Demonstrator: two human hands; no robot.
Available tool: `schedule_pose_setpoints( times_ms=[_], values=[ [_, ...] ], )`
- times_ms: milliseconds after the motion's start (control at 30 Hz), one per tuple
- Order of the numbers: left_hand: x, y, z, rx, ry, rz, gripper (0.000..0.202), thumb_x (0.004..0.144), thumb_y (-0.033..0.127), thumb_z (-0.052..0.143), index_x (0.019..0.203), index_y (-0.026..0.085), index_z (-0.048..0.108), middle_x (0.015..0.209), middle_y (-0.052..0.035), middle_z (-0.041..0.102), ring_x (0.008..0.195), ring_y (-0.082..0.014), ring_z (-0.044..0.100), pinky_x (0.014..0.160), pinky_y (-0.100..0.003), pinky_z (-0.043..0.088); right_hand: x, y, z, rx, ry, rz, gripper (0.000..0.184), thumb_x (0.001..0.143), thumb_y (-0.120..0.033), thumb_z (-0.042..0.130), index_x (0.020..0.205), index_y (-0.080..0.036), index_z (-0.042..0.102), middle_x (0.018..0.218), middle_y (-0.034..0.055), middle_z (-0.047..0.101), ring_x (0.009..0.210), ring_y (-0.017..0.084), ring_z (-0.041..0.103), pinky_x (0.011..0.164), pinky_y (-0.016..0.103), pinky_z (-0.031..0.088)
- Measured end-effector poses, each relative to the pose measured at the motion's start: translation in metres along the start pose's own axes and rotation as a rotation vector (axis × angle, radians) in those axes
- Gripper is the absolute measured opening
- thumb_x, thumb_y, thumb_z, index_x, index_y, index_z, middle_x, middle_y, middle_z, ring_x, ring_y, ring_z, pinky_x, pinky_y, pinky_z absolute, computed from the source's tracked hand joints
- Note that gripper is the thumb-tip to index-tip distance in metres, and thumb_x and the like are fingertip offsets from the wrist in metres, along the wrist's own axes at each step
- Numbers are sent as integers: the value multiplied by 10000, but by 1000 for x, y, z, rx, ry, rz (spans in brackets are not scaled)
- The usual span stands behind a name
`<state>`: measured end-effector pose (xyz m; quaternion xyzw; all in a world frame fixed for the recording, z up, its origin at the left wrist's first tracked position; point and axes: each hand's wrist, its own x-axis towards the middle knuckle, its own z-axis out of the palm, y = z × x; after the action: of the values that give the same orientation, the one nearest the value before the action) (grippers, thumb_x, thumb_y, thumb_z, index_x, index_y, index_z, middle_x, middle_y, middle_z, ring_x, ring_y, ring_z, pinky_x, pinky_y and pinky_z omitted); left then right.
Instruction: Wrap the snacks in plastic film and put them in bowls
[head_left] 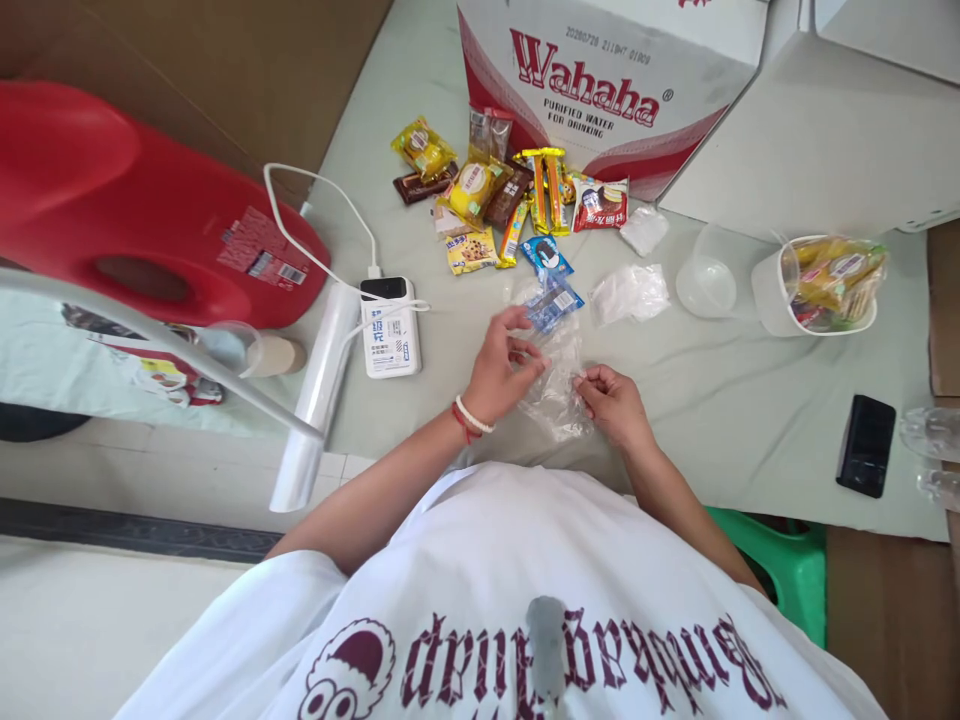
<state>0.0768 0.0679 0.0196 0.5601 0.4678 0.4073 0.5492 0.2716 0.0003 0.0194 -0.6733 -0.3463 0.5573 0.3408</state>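
Note:
A crinkled clear plastic bag [556, 402] lies on the cloth-covered table close to my body. My right hand [611, 402] pinches its right edge between thumb and fingertips. My left hand [501, 368] is at the bag's left side, its fingers bent and apart, the thumb near the plastic. Just beyond my left fingertips are a blue snack packet [555, 304] and another blue packet [547, 257] showing a dark cookie. Behind these is a pile of wrapped snacks, among them a yellow cake packet [474, 192], a red packet [600, 205] and yellow bars [547, 190].
Folded clear bags [630, 293] lie right of the packets, near a clear cup [706, 285] and a white tub [772, 295] of snacks. A Wahaha carton [600, 90] stands behind. Leftward are a power bank [390, 340], a plastic roll [315, 400] and a red jug [150, 200]. A phone [866, 446] lies right.

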Motion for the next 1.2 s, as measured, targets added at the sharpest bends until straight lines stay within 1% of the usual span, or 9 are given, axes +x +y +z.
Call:
schedule_pose_setpoints(
  times_ms=[100,167,333,433,533,633,733,933,1200],
  values=[
    [-33,-14,-18,420,-458,329,221,862,184,636,1069,234,695,1094,-90,717,993,-226,656,897,-394,505,7,-2,-5,23,43,-15,329,783,-523,736,792,-227,596,562,-54,555,423,97,398,425,255,299],
    [-51,-22,-36,614,-585,413,210,870,119,569,956,227,727,1056,-97,745,996,-244,639,901,-422,496,10,-3,-9,25,66,-24,319,776,-507,743,788,-225,594,568,-54,555,423,95,400,423,254,298],
    [-74,-19,-67,739,-466,476,260,807,61,530,912,210,716,1108,-104,740,955,-242,618,860,-427,530,14,-1,-10,-13,58,-38,312,788,-507,729,783,-226,593,572,-52,563,425,94,401,423,249,293],
    [-75,-1,-54,705,-379,551,288,773,59,542,954,218,701,1127,-110,729,1030,-268,604,907,-462,533,13,0,-8,-6,49,-40,337,785,-534,729,799,-226,594,617,-36,614,427,92,410,419,247,291],
    [-67,15,-23,563,-468,596,263,818,97,544,1001,230,679,1211,-115,700,1191,-286,576,1003,-474,514,11,-3,-7,5,48,-39,356,777,-548,736,797,-223,593,631,-27,629,427,90,420,418,244,289],
    [-54,14,12,500,-504,484,190,895,280,603,1063,212,660,1299,-159,632,1225,-308,571,1052,-503,489,8,-9,-6,13,60,-38,363,765,-552,744,801,-227,587,604,-37,606,424,92,418,418,243,279],
    [-45,2,37,569,-415,359,460,768,559,783,1007,188,652,1243,-186,614,1244,-377,549,1103,-599,423,6,-17,-6,48,83,-35,399,729,-570,766,791,-228,572,600,-39,600,422,89,407,410,244,262],
    [-40,-15,44,529,-336,256,77,868,266,682,917,215,712,1145,-114,684,1184,-295,626,1197,-599,316,-8,-25,-21,185,43,108,564,709,-726,723,868,-191,648,754,42,721,407,64,359,372,241,177],
    [-35,-14,33,120,-249,33,198,920,315,632,825,238,788,1170,-92,765,1288,-266,621,1199,-527,376,-36,-13,-30,255,-65,245,564,668,-683,811,864,-167,693,837,80,765,427,45,347,364,215,165]
  ],
)
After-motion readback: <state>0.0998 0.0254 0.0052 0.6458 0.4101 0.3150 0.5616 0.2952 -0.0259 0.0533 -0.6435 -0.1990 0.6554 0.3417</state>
